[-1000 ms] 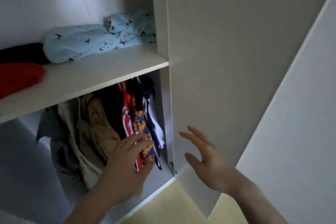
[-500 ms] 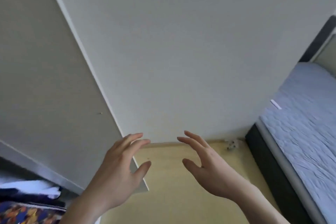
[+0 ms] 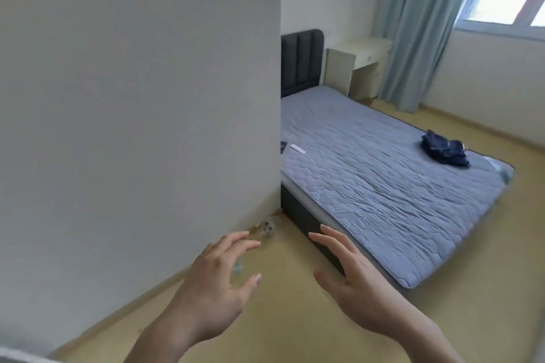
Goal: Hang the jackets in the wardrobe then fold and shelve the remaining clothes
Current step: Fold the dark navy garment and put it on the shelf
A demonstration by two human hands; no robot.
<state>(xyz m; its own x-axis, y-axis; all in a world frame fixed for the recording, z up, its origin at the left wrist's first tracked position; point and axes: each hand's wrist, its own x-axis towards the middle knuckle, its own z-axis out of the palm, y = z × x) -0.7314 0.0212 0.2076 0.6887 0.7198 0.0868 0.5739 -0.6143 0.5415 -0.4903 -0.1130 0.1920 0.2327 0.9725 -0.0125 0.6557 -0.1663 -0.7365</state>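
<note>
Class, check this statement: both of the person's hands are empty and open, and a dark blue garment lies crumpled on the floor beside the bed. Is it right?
Not quite. The head view shows the dark blue garment lying on the bed, near its far corner, not on the floor. The rest holds: the left hand and right hand are empty and open.
</note>
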